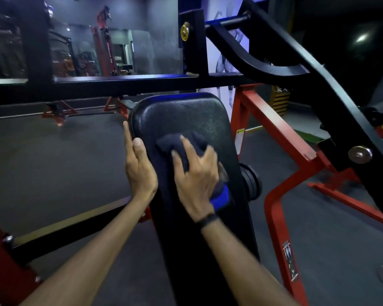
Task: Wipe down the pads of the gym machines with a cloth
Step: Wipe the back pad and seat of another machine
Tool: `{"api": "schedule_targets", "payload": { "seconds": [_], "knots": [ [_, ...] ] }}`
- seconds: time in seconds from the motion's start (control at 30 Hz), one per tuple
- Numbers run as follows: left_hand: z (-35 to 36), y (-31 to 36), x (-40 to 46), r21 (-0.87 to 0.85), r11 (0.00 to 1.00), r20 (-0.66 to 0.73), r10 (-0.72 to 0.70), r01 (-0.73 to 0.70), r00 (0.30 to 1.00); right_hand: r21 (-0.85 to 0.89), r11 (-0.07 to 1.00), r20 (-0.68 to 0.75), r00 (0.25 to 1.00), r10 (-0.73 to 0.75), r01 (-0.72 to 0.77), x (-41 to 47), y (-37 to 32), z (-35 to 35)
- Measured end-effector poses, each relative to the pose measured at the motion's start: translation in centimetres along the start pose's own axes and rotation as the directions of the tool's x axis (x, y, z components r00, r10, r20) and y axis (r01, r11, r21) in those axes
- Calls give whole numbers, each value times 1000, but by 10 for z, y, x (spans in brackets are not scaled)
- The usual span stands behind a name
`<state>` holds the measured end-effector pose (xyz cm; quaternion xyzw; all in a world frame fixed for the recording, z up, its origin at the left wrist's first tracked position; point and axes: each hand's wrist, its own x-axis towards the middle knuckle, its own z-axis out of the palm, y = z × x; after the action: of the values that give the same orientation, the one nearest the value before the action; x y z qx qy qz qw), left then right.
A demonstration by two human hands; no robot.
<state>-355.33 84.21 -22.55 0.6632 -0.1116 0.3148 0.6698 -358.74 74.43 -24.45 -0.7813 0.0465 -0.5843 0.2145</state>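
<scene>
I see the black pad (181,120) of the gym machine running from the centre of the frame down toward the bottom edge, its rounded top end just below the black crossbar (119,85) that spans the upper half. My right hand (195,173) lies flat on the dark blue cloth (175,144) at mid-frame, fingers spread and fairly straight, pressing it against the pad's face; a brighter blue edge of the cloth shows under the heel of the hand, toward the pad's right side. A thin black band (208,219) circles that wrist. My left hand (137,164) rests along the pad's left edge, just left of the cloth, fingers extended upward and close together, thumb laid on the pad's rim; it holds nothing that I can see. To the right of the pad, the red frame (274,133) slopes down toward the lower right, and a black arm (318,89) with a silver bolt (360,154) crosses the upper right. A mirror wall fills the upper left.
</scene>
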Motion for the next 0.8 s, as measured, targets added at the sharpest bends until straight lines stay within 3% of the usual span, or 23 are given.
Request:
{"api": "schedule_targets", "payload": {
  "seconds": [0.1, 0.2, 0.27, 0.4, 0.5, 0.6, 0.8],
  "knots": [
    [1, 3, -1, 23, 1000, -5, 10, -10, 1000, -26, 998, -25, 998, 50, -50, 87, 31, 12],
    [2, 4, -1, 51, 998, -6, 32, -32, 999, -34, 991, -32, 991, 126, -128, 111, 64, 13],
    [2, 4, 0, 53, 997, -11, 51, -50, 999, -68, 989, -30, 991, 130, -132, 96, 88, 9],
    [0, 3, -1, 49, 997, -5, 54, -53, 999, 29, 924, 92, 921, 378, -382, 7, 156, -22],
    [2, 9, -5, 44, 998, -9, 41, -40, 999, 27, 883, 182, 871, 457, -469, -77, 178, -57],
    [4, 16, -13, 48, 999, -19, 4, -3, 1000, -25, 890, 205, 869, 450, -455, -80, 180, -58],
    [4, 15, -12, 65, 998, -1, 15, -15, 1000, 41, 965, 150, 957, 249, -257, 102, 126, -1]
  ]
}}
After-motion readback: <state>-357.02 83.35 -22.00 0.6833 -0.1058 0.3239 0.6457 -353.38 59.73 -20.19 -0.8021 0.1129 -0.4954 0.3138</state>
